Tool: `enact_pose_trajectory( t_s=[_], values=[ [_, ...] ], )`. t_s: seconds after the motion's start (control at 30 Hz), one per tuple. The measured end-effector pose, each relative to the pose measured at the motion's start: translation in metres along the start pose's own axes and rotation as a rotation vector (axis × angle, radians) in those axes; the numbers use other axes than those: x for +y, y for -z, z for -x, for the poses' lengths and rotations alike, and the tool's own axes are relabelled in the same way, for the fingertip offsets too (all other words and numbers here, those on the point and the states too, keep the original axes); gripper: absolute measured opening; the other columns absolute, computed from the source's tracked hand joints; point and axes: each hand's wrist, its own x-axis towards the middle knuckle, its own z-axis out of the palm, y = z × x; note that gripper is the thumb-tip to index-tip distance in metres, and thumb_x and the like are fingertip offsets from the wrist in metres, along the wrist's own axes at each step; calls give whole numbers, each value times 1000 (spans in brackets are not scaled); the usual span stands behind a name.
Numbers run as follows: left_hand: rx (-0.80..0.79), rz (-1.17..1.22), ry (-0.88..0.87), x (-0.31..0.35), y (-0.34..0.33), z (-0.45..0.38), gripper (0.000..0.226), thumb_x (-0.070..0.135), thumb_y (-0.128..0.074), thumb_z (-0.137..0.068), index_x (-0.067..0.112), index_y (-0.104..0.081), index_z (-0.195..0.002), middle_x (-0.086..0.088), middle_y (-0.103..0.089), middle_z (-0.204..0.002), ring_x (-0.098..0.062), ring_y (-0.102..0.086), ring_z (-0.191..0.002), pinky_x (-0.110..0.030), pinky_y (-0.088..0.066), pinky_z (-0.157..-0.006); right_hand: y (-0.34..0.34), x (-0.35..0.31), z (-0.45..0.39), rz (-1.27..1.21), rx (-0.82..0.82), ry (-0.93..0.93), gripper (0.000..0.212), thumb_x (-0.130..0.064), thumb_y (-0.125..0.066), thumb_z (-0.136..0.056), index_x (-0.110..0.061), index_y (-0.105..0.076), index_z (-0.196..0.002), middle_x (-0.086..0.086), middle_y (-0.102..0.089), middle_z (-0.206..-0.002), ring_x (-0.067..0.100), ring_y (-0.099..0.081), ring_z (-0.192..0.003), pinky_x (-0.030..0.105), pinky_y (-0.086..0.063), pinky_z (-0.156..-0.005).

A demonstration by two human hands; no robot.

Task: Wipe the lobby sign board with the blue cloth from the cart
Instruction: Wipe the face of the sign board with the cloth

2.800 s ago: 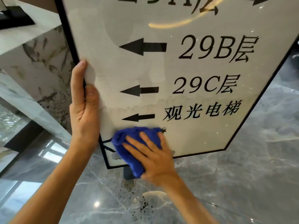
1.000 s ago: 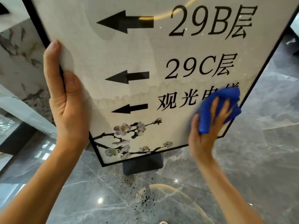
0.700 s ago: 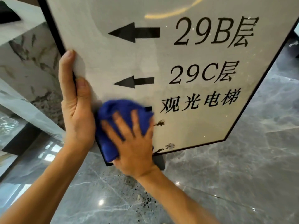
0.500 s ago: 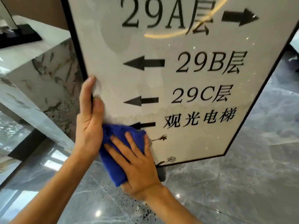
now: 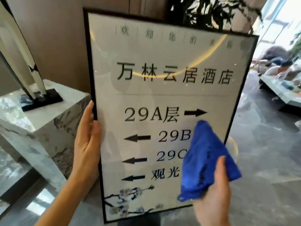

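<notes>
The lobby sign board [image 5: 146,95] stands upright in a thin black frame, white with black Chinese lettering, floor numbers, arrows and a flower sprig at the bottom. My left hand [image 5: 87,144] grips its left edge, thumb on the glass. My right hand [image 5: 215,193] holds the crumpled blue cloth [image 5: 206,160] in front of the board's lower right part, palm toward me. The cloth hides part of the 29B and 29C lines. Whether the cloth touches the glass I cannot tell.
A marble pedestal [image 5: 40,124] with a black-based sculpture [image 5: 29,75] stands close on the left. Behind the board are a brown wall and dark plant leaves [image 5: 219,12]. Grey marble floor [image 5: 260,160] spreads right toward a low white platform [image 5: 280,90] with rocks.
My view has risen, showing the whole board. My right hand has carried the cloth from the lower left corner to the lower right and turned palm up. My left hand stays on the left edge.
</notes>
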Motion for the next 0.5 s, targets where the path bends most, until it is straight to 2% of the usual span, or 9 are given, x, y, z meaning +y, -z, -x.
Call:
enact_pose_trajectory(
  t_s=[0.03,0.13,0.2,0.27,0.3,0.33,0.37,0.43,0.5],
  values=[
    [-31,7,-21,6,0,-10,39,62,-41,-100,70,-33,-137,50,-38,-140,25,-36,-129,3,-35,-95,-2,-17,-13,41,-33,93,42,-56,-41,-93,-42,-81,-94,-11,-79,-103,4,-75,-94,20,-61,-72],
    [-97,32,-47,27,-4,-45,41,60,-41,-99,69,-34,-138,55,-38,-136,29,-38,-124,3,-38,-92,-6,-67,-55,117,43,265,48,-58,-39,-100,-32,-72,-122,-8,-73,-125,11,-68,-117,26,-58,-92],
    [-78,17,-54,28,-4,-61,41,64,-39,-99,65,-36,-140,54,-41,-133,29,-41,-121,-3,-40,-93,-11,-87,-81,195,42,349,49,-69,-41,-96,-39,-77,-109,-14,-77,-111,4,-71,-104,21,-59,-85],
    [-51,-6,-59,31,-9,-71,42,62,-37,-101,58,-38,-143,56,-45,-126,31,-46,-111,4,-40,-84,-21,-100,-104,405,14,373,59,-90,-45,-75,-46,-80,-90,-17,-76,-87,-3,-71,-81,14,-56,-70],
    [-42,-37,-76,31,-13,-71,39,54,-38,-105,56,-37,-144,59,-45,-120,34,-47,-103,9,-38,-76,-28,-102,-112,502,-10,391,72,-96,-43,-68,-43,-77,-103,-12,-76,-94,-2,-69,-86,17,-56,-77],
    [-27,-81,-99,30,-17,-70,38,44,-38,-108,54,-35,-145,63,-44,-114,38,-46,-97,12,-34,-71,-32,-100,-125,624,-11,445,86,-95,-40,-73,-36,-66,-129,-4,-71,-117,4,-65,-107,26,-53,-93],
    [-21,-104,-115,27,-19,-69,40,37,-37,-109,52,-33,-146,64,-43,-110,40,-45,-93,14,-31,-69,-37,-95,-137,733,-18,529,87,-87,-36,-83,-31,-46,-149,1,-56,-143,11,-53,-132,36,-43,-113],
    [-5,-106,-132,22,-20,-66,40,36,-37,-109,52,-33,-146,62,-46,-111,38,-47,-93,13,-31,-70,-49,-83,-155,924,-4,748,74,-62,-33,-96,-28,-21,-160,-4,-22,-168,18,-19,-155,49,-17,-127],
    [14,-87,-132,18,-19,-67,40,43,-37,-108,54,-34,-146,56,-52,-113,31,-53,-92,10,-35,-71,-60,-66,-163,1054,57,882,64,-50,-33,-101,-31,-16,-159,-11,-11,-168,16,-5,-158,53,-6,-127]
  ],
)
